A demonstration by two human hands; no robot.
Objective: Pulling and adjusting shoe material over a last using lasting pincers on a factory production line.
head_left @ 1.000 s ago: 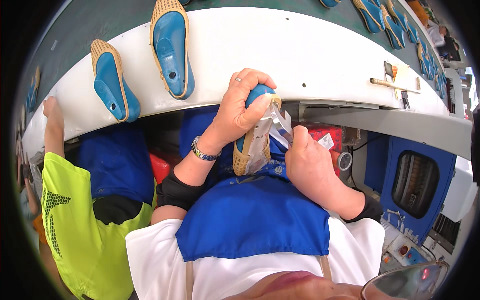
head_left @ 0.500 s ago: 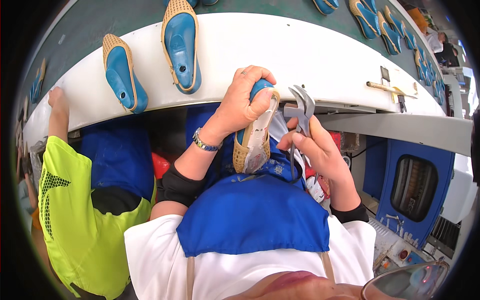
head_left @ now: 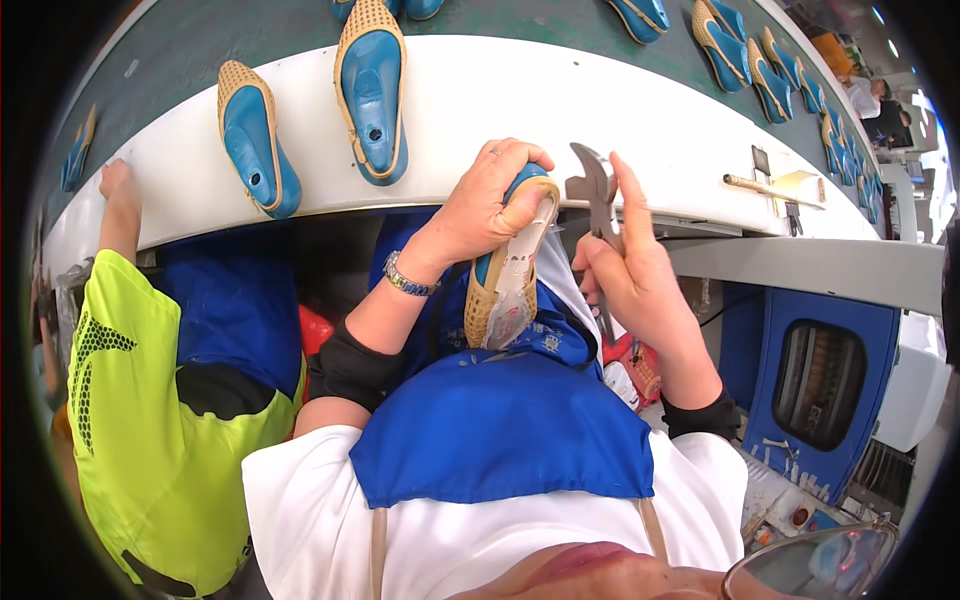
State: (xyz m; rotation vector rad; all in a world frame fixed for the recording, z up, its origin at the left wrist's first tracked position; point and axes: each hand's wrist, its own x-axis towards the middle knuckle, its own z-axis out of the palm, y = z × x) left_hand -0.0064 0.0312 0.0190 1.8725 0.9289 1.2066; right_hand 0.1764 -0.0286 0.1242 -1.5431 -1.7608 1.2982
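My left hand (head_left: 487, 205) is closed round the heel end of a tan woven shoe upper on a blue last (head_left: 503, 290). Its pale underside faces up at me, and the woven toe points down over my apron. In my right hand (head_left: 637, 275) is a pair of metal lasting pliers (head_left: 601, 192), gripped by the handles with the index finger stretched up alongside. The pliers' curved jaws stand just right of the heel, apart from the shoe. My palm and fingers hide part of the handles.
On the white table edge (head_left: 480, 100) stand a slingback shoe on a last (head_left: 372, 100) and another one (head_left: 258, 150). A wooden-handled brush (head_left: 775, 190) lies to the right. More shoes (head_left: 722, 50) line the green belt (head_left: 520, 18). At left sits a person in a yellow-green sleeve (head_left: 140, 400).
My right hand has turned the pliers: the jaws have swung up and left, and the index finger has straightened. My left hand keeps its hold on the shoe, which has barely moved.
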